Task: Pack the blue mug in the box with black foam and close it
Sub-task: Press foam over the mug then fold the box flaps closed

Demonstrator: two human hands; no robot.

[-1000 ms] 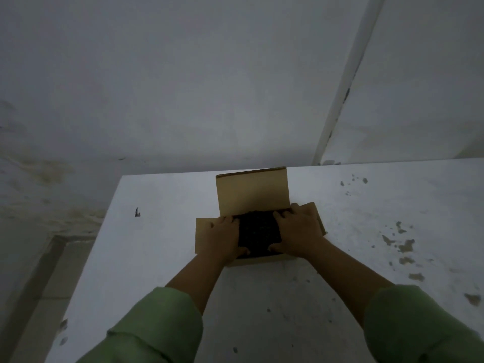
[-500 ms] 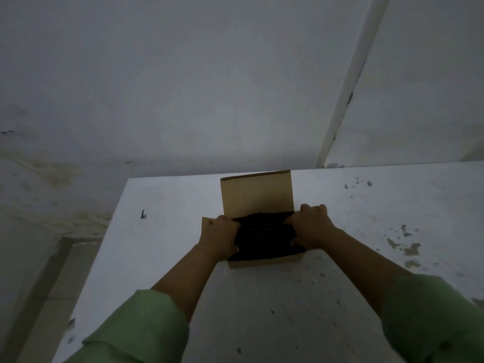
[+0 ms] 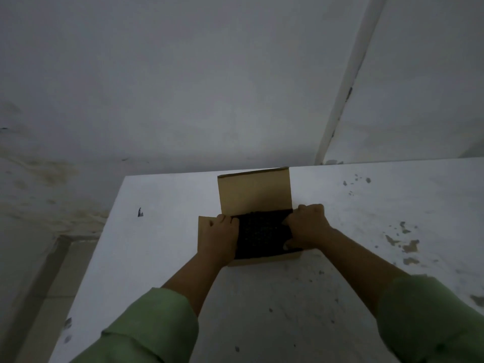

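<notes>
**Both hands on the box's side flaps**

Curled fingers of the left hand and right hand grip the brown cardboard box flanking its black foam sheet; the mug is hidden. It sits on a stained white table against a grey wall.

Both forearms are bare; loose pale green sleeves cover the upper arms, bunched near the elbows, left and right
</notes>
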